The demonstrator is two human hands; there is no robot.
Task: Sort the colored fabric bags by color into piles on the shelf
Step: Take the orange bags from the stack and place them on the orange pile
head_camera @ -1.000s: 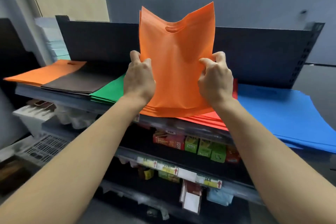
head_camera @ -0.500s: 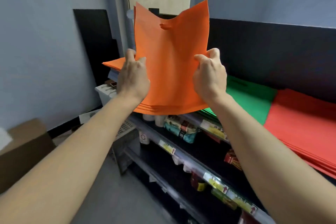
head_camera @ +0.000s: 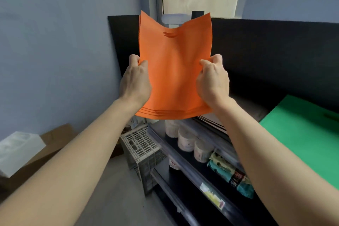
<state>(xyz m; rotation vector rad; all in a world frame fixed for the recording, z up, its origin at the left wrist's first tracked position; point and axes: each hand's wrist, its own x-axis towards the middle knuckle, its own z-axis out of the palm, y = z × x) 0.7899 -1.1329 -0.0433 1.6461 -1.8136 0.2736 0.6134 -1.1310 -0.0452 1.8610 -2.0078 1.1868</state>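
Observation:
I hold a small stack of orange fabric bags upright in front of me, over the left end of the shelf. My left hand grips the stack's left edge and my right hand grips its right edge, thumbs on the near face. Several layered bottom edges show at the stack's foot. A pile of green bags lies flat on the shelf at the right. Just right of the orange stack a dark pile lies on the shelf, partly hidden by my right arm.
A black back panel rises behind the shelf. Lower shelves hold white rolls and packaged goods. A grey slatted crate stands on the floor by the shelf's left end. A cardboard box with white foam sits at the far left.
The view has swung left along the shelf, with both hands carrying the orange stack leftward. The red and blue piles have left the view; the green pile is now at the right edge.

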